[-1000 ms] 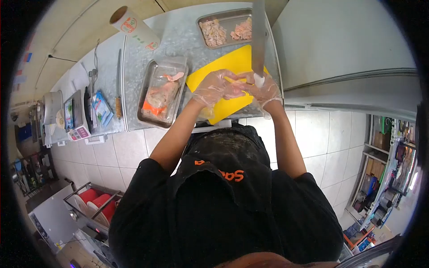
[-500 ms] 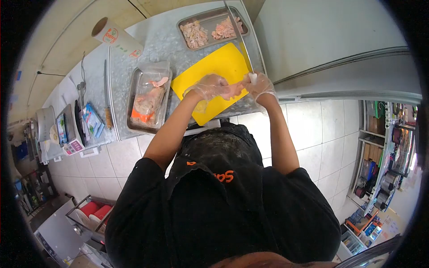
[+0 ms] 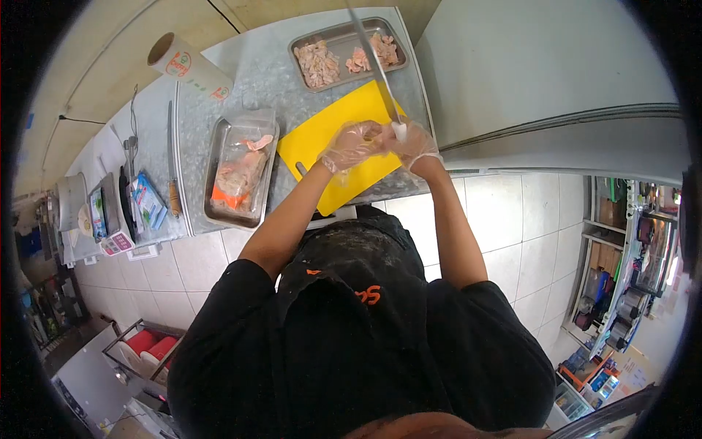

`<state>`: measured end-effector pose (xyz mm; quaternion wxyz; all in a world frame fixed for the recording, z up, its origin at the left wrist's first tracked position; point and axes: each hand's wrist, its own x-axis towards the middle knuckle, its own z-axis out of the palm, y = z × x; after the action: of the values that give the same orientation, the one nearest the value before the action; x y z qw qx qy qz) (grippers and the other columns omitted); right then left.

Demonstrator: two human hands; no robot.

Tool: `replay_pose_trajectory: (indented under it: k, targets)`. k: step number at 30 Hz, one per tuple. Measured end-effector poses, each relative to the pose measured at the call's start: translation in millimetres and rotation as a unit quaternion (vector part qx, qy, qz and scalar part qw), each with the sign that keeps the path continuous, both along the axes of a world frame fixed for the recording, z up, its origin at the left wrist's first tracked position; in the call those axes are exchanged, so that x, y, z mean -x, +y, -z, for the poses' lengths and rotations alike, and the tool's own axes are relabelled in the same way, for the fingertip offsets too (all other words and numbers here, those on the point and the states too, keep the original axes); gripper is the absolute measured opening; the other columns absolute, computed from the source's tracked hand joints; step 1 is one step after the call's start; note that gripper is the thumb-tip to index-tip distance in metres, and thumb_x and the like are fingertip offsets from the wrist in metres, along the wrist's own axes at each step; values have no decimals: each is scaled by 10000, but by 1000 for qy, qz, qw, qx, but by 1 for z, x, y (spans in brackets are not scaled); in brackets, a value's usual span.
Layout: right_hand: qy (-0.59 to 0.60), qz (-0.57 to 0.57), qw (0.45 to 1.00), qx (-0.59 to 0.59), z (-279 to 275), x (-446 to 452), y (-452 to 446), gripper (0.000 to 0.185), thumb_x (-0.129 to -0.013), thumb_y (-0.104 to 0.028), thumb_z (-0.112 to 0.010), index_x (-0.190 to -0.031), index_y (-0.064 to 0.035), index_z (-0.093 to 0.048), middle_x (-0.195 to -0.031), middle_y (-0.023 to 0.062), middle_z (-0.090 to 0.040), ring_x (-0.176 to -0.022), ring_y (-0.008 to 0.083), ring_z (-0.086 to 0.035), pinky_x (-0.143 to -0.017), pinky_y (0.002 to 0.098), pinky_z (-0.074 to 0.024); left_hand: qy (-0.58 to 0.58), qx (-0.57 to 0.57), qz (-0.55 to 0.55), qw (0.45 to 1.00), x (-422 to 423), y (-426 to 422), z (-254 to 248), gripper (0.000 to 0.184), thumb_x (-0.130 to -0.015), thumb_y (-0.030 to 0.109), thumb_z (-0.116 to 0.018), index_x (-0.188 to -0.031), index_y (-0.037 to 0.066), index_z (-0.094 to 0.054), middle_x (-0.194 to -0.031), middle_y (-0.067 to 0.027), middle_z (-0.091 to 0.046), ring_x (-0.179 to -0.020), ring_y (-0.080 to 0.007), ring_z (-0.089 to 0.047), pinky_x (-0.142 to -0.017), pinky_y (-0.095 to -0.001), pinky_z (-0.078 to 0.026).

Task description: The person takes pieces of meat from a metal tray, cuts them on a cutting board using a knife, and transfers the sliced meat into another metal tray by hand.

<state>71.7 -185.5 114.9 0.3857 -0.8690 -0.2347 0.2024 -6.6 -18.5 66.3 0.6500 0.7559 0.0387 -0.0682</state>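
Observation:
Both my hands wear clear plastic gloves and meet over a yellow cutting board [image 3: 318,139]. My right hand [image 3: 418,146] is closed around the white handle of a long knife [image 3: 379,73], its blade pointing away from me over the tray behind. Curled fingers of my left hand [image 3: 355,145] touch the right hand, closed on a piece of pale pink raw meat that is mostly hidden between them. Beyond the board, a metal tray [image 3: 341,83] bears two piles of cut raw meat [image 3: 317,64].
Left of the board, a second metal tray [image 3: 212,192] holds a clear plastic bag with larger raw meat [image 3: 240,179]. A printed cardboard tube [image 3: 191,67], a long wooden-handled knife [image 3: 174,194] and a scale [image 3: 118,241] lie farther left. A pale cabinet wall [image 3: 526,73] borders the right.
My hands have drawn closer together, and the meat that showed between them is now mostly hidden. The knife blade has swung slightly left.

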Motion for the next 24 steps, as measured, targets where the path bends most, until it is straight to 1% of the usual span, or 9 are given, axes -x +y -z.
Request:
replay_pose_trajectory:
  k: [1,3,4,6,8,14,17,19,24]
  targets:
    - [-1,0,1000,1,-7,-2,-3,280,-816,-292,-673,-913,-32,-631,-798,141,-659,-725,242,-633,-662,356,-485,54,86,-5,995,0,-1,-7,337,-800,200,-764,-1067,21,-661,-1003,-54,-682,-818,-96,-608,-736,-273,-489]
    - [-31,-48,997,-57,-20,-6,-11,293,-849,-306,-640,-933,-25,-630,-780,187,-653,-728,336,-641,-661,382,-489,63,33,-4,997,2,0,-26,302,-818,189,-746,-1058,23,-667,-979,-48,-685,-793,-91,-606,-708,-260,-486]
    - [-32,-51,997,-57,-28,-6,-14,293,-849,-306,-640,-933,-25,-630,-780,187,-653,-728,336,-641,-661,382,-489,74,-21,-4,997,3,1,-31,269,-837,179,-728,-1050,25,-673,-956,-43,-687,-768,-86,-603,-681,-247,-483]
    - [45,-18,994,-95,-43,0,-16,276,-839,-280,-649,-962,-33,-636,-765,145,-661,-708,274,-649,-652,358,-490,31,-8,-7,999,3,9,-18,248,-853,181,-711,-1041,23,-678,-924,-36,-688,-765,-87,-604,-670,-248,-485]
    - [16,-31,997,-67,-39,-2,-20,258,-835,-256,-648,-966,-33,-634,-765,132,-665,-709,253,-651,-653,350,-490,-11,2,-12,1000,5,16,-11,231,-869,184,-694,-1031,21,-682,-893,-30,-688,-763,-87,-604,-658,-249,-486]
    - [52,-28,998,18,-26,-5,-19,208,-835,-194,-620,-967,-34,-631,-813,151,-674,-766,270,-662,-693,367,-501,118,59,33,991,24,22,-5,258,-886,219,-670,-1051,20,-684,-889,-17,-680,-766,-93,-624,-669,-242,-500]
    - [-16,-13,993,112,26,-22,-6,212,-844,-207,-614,-965,-35,-635,-890,184,-676,-857,330,-657,-755,421,-506,172,-52,18,984,20,20,29,333,-863,263,-652,-1121,53,-667,-946,-95,-683,-848,-195,-642,-743,-333,-514]
    - [-83,3,985,153,79,-25,-9,219,-849,-222,-616,-964,-38,-638,-934,200,-674,-907,362,-648,-790,451,-503,-15,-412,9,911,12,8,54,435,-832,232,-647,-1222,41,-608,-1166,-182,-629,-1094,-312,-598,-933,-405,-468]
    - [-109,109,979,135,93,-7,-28,368,-860,-359,-620,-1033,-36,-602,-939,238,-649,-921,433,-614,-796,484,-481,-15,-358,-94,929,18,-4,49,527,-790,289,-670,-1270,91,-583,-1266,-212,-564,-1206,-385,-501,-1033,-456,-384]
